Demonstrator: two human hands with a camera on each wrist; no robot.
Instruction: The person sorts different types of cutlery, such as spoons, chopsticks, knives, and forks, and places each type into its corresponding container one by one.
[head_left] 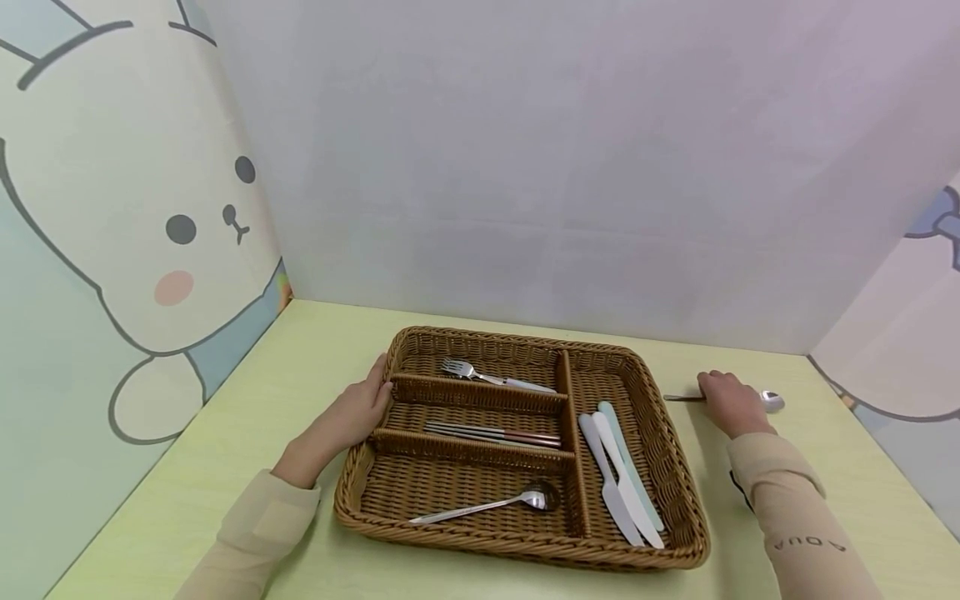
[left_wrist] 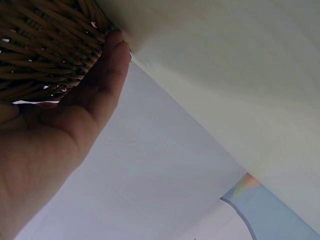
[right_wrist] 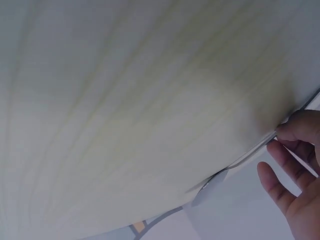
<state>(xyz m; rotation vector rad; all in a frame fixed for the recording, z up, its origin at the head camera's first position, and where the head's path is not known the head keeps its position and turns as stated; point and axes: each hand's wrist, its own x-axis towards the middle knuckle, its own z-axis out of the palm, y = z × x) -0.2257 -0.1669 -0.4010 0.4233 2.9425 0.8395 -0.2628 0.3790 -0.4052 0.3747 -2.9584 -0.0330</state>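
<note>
A brown wicker cutlery basket (head_left: 450, 546) with several compartments sits on the table. My left hand (head_left: 356, 408) holds its left side, thumb at the rim and fingers along the outer wall; the left wrist view shows these fingers against the weave (left_wrist: 45, 55). To the right of the basket, my right hand (head_left: 729, 404) pinches a metal spoon (head_left: 772, 402) by its handle, close over the tabletop. The spoon's bowl points right and its handle end sticks out to the left. In the right wrist view, thumb and index finger meet at the thin handle (right_wrist: 255, 150).
Inside the basket, a fork (head_left: 480, 375) lies in the back compartment, chopsticks (head_left: 495, 433) in the middle, and another spoon (head_left: 487, 505) in front. Several knives (head_left: 618, 475) fill the right compartment. A pale wall (head_left: 555, 167) stands behind the yellowish table (head_left: 330, 342), with cartoon-printed panels (head_left: 112, 208) at the sides.
</note>
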